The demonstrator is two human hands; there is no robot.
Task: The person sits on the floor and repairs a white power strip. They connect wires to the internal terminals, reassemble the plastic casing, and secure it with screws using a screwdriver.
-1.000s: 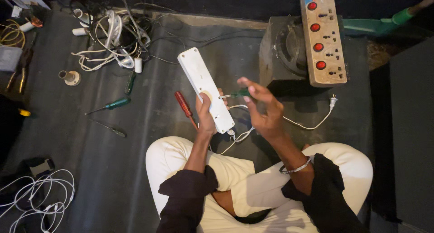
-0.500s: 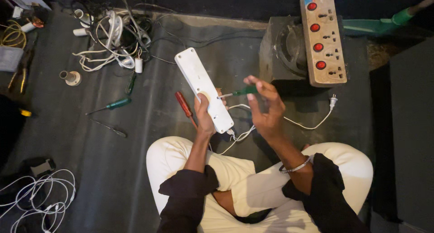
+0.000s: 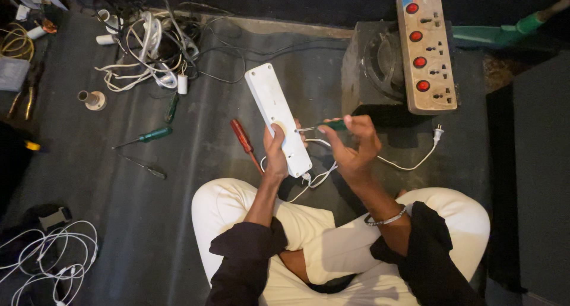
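My left hand (image 3: 276, 154) grips the near end of a long white power strip (image 3: 274, 113), its plain back facing up and tilted away to the upper left. A white cord (image 3: 409, 161) runs from its near end to a small plug (image 3: 437, 132) on the floor at the right. My right hand (image 3: 351, 144) holds a green-handled screwdriver (image 3: 330, 126), its metal tip pointing left and touching the side of the strip. I sit cross-legged in white trousers and dark sleeves.
A red-handled screwdriver (image 3: 242, 136) lies left of the strip. A green screwdriver (image 3: 144, 137) lies further left. A beige switched socket board (image 3: 425, 47) rests on a dark box (image 3: 374, 68). Tangled cables (image 3: 151, 53) sit at the upper left, white wires (image 3: 50, 258) at the lower left.
My right hand has closed on the green screwdriver and brought its tip leftward against the strip. The left hand and the strip have stayed put.
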